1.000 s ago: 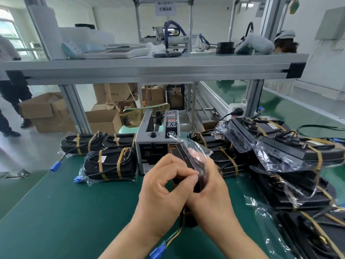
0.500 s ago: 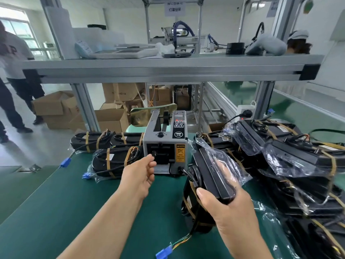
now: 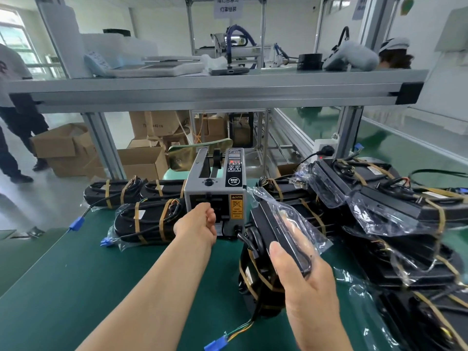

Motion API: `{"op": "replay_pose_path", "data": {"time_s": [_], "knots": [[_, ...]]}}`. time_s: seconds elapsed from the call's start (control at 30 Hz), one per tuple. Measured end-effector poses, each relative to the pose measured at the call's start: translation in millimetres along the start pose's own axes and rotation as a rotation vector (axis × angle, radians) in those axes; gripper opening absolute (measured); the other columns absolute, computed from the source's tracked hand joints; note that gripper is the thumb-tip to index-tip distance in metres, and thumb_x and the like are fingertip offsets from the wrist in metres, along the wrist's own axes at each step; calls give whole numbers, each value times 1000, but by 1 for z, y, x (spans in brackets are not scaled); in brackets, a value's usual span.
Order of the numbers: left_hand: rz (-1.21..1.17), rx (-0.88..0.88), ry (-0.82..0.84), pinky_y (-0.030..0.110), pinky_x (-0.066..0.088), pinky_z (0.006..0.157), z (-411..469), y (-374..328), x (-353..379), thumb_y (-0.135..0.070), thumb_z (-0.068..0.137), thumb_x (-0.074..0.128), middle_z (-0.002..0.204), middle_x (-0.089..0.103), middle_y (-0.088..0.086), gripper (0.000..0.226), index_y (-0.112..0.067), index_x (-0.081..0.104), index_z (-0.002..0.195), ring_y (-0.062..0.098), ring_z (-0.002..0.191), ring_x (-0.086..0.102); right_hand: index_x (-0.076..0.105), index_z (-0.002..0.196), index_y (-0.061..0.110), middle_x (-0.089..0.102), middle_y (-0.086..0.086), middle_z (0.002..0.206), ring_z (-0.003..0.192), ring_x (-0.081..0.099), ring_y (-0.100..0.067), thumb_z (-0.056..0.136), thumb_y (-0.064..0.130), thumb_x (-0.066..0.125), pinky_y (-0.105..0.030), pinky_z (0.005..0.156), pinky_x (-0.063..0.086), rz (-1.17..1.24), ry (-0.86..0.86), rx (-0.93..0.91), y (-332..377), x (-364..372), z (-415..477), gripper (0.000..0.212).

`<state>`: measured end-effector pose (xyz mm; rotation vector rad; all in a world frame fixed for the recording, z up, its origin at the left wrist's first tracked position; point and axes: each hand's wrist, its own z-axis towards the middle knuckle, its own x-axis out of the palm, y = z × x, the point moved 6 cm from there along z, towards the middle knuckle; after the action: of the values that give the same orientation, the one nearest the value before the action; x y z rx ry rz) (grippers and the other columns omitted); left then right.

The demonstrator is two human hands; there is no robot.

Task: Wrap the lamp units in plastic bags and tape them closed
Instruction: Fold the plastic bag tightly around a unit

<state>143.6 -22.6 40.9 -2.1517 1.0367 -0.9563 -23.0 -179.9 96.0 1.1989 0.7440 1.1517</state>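
Since the earlier frames the left hand (image 3: 200,220) has been taken off the bundle and carried forward to the mouth of the grey box-shaped tape dispenser (image 3: 215,183). The hands, formerly closed together on one unit, are now parted.

At the far left, finished black units bound with tan tape (image 3: 147,221) are laid flat on the green bench mat (image 3: 76,287), well apart from the work. Next, the left hand is held at the dispenser's outlet slot with its fingers curled toward it. Whether a strip is pinched cannot be told, since no tape is visible at the fingertips.

Just right of the dispenser, the black oblong lamp unit (image 3: 268,234) is stood on end in its loose clear plastic bag (image 3: 304,224). Its long axis is tipped up and away, and the upper end, where the slack bag gapes, is brought nearest the dispenser. From the lower end a blue connector (image 3: 215,344) on coloured wires is trailed onto the mat.

The unit is gripped by the right hand (image 3: 309,287), with the thumb laid across the near face and the fingers wrapped behind, seen through the plastic. At the far right a heap of bagged black units (image 3: 392,206) is stacked.

The coming move is judged to turn on this: the unit lies directly right of the left hand, so a strip need only be carried a short way rightward onto the bag. The left hand is nearer the tape, while the right is taken up as support.
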Motion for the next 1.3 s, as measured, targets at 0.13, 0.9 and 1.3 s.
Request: {"op": "replay_pose_path", "data": {"time_s": [0.13,0.9,1.3], "knots": [[-24,109,-2,21,35,50,-9,-4,-5,-13,89,65,49,53,-10,11,-17,57,82,3,43,47,69,112,47,66,34,118,115,55,19,80,51,59,-14,95,40,28,-24,12,-3,-6,3,34],[811,599,669,16,50,62,-150,-20,17,-14,79,78,68,71,3,10,-12,75,69,9,63,64,65,110,60,72,25,110,111,65,2,82,68,33,-40,101,50,-94,-38,41,-6,5,5,44],[872,658,600,16,50,57,-145,-19,20,-15,76,80,60,68,0,15,-10,72,65,7,55,61,63,107,66,74,24,104,103,68,1,84,68,30,-36,92,54,-112,-27,34,-4,2,4,40]]}}
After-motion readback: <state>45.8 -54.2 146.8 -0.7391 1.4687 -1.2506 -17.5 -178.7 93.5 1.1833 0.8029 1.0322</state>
